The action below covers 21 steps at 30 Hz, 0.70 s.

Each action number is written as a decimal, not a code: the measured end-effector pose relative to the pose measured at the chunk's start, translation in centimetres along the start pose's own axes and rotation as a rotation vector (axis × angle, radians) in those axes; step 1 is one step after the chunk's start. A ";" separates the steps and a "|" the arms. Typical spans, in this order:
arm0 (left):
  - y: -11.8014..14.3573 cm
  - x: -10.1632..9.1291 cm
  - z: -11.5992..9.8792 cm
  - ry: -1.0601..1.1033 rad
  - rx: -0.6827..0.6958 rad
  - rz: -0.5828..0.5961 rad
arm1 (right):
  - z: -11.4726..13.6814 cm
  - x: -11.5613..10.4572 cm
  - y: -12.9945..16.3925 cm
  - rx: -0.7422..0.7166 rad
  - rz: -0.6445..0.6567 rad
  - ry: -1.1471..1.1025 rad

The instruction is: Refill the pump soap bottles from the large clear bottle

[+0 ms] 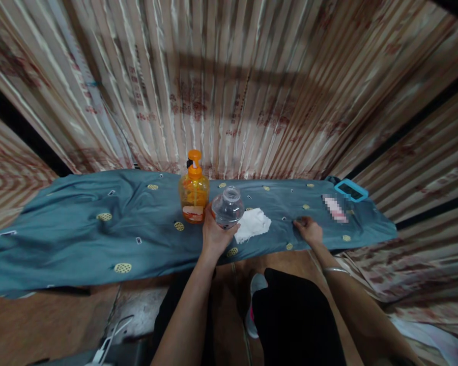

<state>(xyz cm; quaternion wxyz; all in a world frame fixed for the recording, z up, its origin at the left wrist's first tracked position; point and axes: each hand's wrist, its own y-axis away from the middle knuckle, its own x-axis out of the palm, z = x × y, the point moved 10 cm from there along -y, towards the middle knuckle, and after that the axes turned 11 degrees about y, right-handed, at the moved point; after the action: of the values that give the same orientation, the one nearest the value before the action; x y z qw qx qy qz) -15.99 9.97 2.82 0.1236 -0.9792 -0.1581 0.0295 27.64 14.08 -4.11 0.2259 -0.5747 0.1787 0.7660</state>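
Observation:
My left hand point(217, 236) is wrapped round a clear plastic bottle point(228, 209), which stands upright over the cloth. No cap shows on the bottle's neck. Just left of it is an orange pump bottle point(194, 195), partly behind my left fingers. A crumpled white tissue point(253, 224) lies to the right of the clear bottle, close to my left thumb. Farther right, my right hand point(309, 230) rests low at the cloth with its fingers curled together; whatever may be between them is too small or hidden to name.
A teal cloth with yellow pineapple prints point(76, 223) covers the long narrow table. At its right end are a blue-framed device point(351, 190) and a blurred-out pink and white item point(335, 208). Patterned curtains point(221, 91) hang behind. A white cable point(109, 340) is at the lower left.

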 end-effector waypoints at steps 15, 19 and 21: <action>0.2 0.0 0.3 0.017 -0.026 -0.001 | 27.9 -9.3 7.8 -0.829 0.257 -0.409; 0.2 -0.1 0.3 0.044 -0.029 -0.023 | 38.1 -10.2 14.4 -1.168 0.422 -0.378; 0.3 0.0 0.3 0.067 -0.034 -0.024 | 40.8 -9.3 16.5 -1.242 0.468 -0.321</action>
<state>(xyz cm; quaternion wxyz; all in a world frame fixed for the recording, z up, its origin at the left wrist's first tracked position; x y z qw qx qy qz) -15.98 9.78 2.44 0.1125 -0.9796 -0.1662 -0.0074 -11.88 20.78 16.32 -0.2936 -0.4234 -0.2103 0.8308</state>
